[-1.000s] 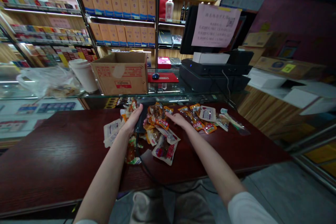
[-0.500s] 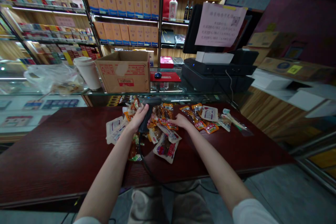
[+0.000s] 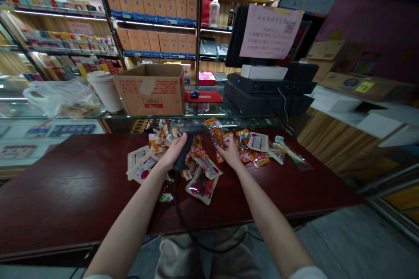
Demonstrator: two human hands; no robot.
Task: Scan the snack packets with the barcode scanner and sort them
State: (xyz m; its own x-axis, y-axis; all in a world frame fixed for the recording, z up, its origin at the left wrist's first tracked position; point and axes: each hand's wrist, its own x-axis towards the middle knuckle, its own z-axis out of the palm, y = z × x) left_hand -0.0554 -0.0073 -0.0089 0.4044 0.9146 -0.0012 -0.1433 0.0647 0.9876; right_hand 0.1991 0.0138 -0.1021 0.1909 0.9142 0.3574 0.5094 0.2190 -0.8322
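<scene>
My left hand (image 3: 176, 151) is closed round the handle of a black barcode scanner (image 3: 182, 158), whose cable drops over the table's front edge. Between the thumb and fingers of my right hand (image 3: 230, 151) is a clear snack packet (image 3: 216, 132) with an orange top and brown food inside, held tilted. Beneath and around the scanner lies a pile of mixed food packets, with a pale-edged pouch (image 3: 202, 186) at its front. White-labelled packs (image 3: 140, 163) lie left of my left hand. More packets, including a white-labelled one (image 3: 258, 142), are spread right of my right hand.
Behind the dark red table (image 3: 81, 178) runs a glass counter bearing an open cardboard box (image 3: 150, 96), a white paper cup (image 3: 105, 91), a plastic bag (image 3: 62, 98) and a computer mouse (image 3: 194, 94). A black till (image 3: 262, 91) stands at the right.
My right hand has picked up the orange-topped snack packet from the pile and moved it right, away from the scanner. My left hand still grips the scanner, which has shifted slightly right.
</scene>
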